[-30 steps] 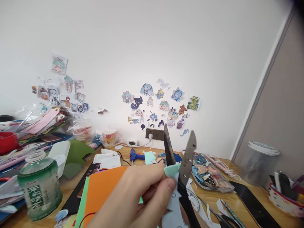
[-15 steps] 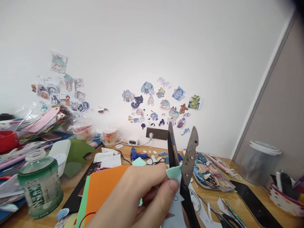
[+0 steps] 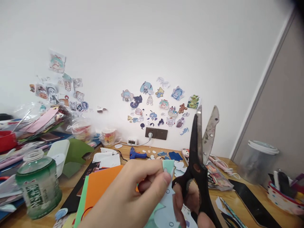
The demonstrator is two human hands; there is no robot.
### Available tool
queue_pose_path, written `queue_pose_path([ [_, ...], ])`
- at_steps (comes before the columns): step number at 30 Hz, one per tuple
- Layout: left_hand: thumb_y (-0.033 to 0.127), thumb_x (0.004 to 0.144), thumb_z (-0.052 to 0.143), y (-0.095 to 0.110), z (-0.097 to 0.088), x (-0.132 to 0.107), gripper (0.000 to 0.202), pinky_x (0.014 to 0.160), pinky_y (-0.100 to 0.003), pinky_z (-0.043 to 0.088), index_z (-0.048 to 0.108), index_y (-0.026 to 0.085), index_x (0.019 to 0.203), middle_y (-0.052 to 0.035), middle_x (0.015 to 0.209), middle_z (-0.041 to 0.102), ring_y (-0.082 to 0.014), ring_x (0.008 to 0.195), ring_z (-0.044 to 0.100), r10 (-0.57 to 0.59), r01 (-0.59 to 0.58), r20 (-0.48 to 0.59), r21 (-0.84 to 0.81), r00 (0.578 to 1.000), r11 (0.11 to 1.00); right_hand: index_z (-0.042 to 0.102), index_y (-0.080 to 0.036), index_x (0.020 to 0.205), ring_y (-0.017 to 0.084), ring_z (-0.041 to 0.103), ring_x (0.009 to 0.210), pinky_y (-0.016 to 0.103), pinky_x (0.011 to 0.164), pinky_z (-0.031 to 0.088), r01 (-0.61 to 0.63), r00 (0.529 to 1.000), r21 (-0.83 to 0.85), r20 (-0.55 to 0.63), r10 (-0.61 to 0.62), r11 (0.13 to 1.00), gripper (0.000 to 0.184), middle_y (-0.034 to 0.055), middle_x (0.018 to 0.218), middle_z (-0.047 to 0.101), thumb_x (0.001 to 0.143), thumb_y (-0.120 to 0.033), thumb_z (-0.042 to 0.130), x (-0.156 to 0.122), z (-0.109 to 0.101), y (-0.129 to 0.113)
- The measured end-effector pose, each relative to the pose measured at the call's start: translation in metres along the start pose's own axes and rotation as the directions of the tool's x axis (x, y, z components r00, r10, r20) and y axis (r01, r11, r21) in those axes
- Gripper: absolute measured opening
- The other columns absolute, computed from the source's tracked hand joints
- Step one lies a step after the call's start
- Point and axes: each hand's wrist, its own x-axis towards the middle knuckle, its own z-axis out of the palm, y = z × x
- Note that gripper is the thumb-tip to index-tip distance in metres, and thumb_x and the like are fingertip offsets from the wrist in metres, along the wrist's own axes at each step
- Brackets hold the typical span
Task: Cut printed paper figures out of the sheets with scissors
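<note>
Mint-green paper cut-out is being pinched between the thumb and curled fingers of the left hand, low in the middle of the view, above a cluttered wooden desk. That hand is being kept closed on the paper, and its wrist is being cut off by the bottom edge. The lower part of the cut-out is being hidden behind the thumb and by the frame edge, so its full shape cannot be made out.

Just to its right, black-handled scissors are being held upright by the right hand, with the steel blades parted a little and pointing up in front of the wall. Only a few fingers of this hand are being shown, hooked through the handle loops and closed on them. The rest is being covered by the handles. Whether the scissors are touching the paper cannot be told.

At the far left, white characters are being shown on the label of a green plastic bottle, too blurred to read. White letters, seemingly "HD", are being shown on a black strip, the rest being covered by an orange paper sheet. Small cartoon stickers are being displayed on the white wall, with no writing legible.
</note>
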Motion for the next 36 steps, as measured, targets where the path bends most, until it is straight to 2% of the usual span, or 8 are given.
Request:
queue_pose_path([
  [7,0.029,0.086,0.048,-0.018,-0.002,0.013,0.032,0.048,-0.023,0.022,0.036,0.018,0.058,0.0064,0.054,0.028,-0.0087,0.051,0.025,0.010,0.053,0.428,-0.134,0.904,0.990,0.046,-0.021,0.077,0.010,0.052,0.065,0.021,0.058,0.042,-0.014,0.993,0.160,-0.110,0.032,0.987,0.025,-0.0007,0.075,0.056,0.077,-0.039,0.064,0.008,-0.008,0.008],
  [11,0.036,0.088,0.045,-0.028,0.005,0.025,0.036,0.044,-0.023,0.018,0.035,0.018,0.058,0.0075,0.052,0.025,-0.0080,0.048,0.021,-0.006,0.177,0.454,-0.336,0.891,0.925,0.043,-0.021,0.074,0.010,0.054,0.065,0.019,0.057,0.043,-0.010,0.985,0.130,-0.171,0.033,0.991,0.026,-0.0025,0.073,0.056,0.077,-0.034,0.065,0.009,-0.013,0.012],
  [14,0.039,0.093,0.028,-0.034,0.010,0.033,0.038,0.041,-0.021,0.021,0.038,0.019,0.062,0.0083,0.052,0.022,-0.0082,0.044,0.019,-0.055,0.262,0.421,-0.450,0.905,0.854,0.040,-0.021,0.070,0.009,0.055,0.062,0.019,0.056,0.044,0.050,0.942,0.151,-0.335,0.003,0.987,0.030,-0.0033,0.071,0.058,0.074,-0.032,0.068,0.012,-0.016,0.018],
  [19,0.022,0.078,0.057,-0.032,0.028,0.037,0.009,0.053,-0.021,0.033,0.048,0.019,0.078,0.0045,0.066,0.042,-0.0101,0.060,0.038,0.108,0.052,0.397,-0.372,0.912,0.927,0.035,-0.023,0.071,0.011,0.056,0.057,0.027,0.058,0.047,0.157,0.842,0.275,-0.540,0.017,0.948,0.035,-0.0055,0.071,0.058,0.072,-0.029,0.069,0.019,-0.018,0.030],
  [22,0.027,0.087,0.044,-0.025,0.038,0.036,0.013,0.054,-0.020,0.034,0.047,0.019,0.077,0.0048,0.064,0.038,-0.0095,0.058,0.037,0.164,-0.060,0.316,-0.313,0.935,0.948,0.034,-0.023,0.073,0.012,0.055,0.056,0.028,0.058,0.047,0.191,0.828,0.304,-0.560,0.013,0.933,0.036,-0.0056,0.071,0.057,0.071,-0.030,0.070,0.021,-0.016,0.032],
  [26,0.031,0.094,0.030,-0.023,0.042,0.035,0.035,0.049,-0.021,0.028,0.045,0.017,0.066,0.0057,0.055,0.032,-0.0092,0.051,0.033,0.095,-0.085,0.096,-0.104,0.991,0.991,0.036,-0.023,0.071,0.011,0.058,0.064,0.025,0.065,0.048,0.235,0.837,0.326,-0.547,-0.020,0.915,0.036,-0.0073,0.068,0.058,0.070,-0.028,0.072,0.021,-0.016,0.031],
  [32,0.029,0.092,0.035,-0.031,0.043,0.035,0.039,0.046,-0.022,0.024,0.043,0.017,0.057,0.0060,0.049,0.032,-0.0083,0.047,0.032,0.132,-0.143,-0.155,-0.057,0.979,0.988,0.043,-0.020,0.073,0.010,0.057,0.064,0.023,0.064,0.046,0.148,0.945,0.320,-0.325,-0.038,0.936,0.027,-0.0029,0.076,0.060,0.076,-0.027,0.069,0.019,-0.029,0.034],
  [36,0.035,0.092,0.035,-0.036,0.035,0.033,0.042,0.041,-0.022,0.021,0.041,0.018,0.055,0.0057,0.046,0.029,-0.0082,0.043,0.029,0.081,-0.107,-0.271,-0.084,0.959,0.991,0.044,-0.021,0.082,0.013,0.052,0.069,0.026,0.065,0.043,0.151,0.987,0.247,-0.083,-0.134,0.957,0.031,-0.0002,0.075,0.053,0.079,-0.047,0.061,0.022,-0.029,0.032],
])
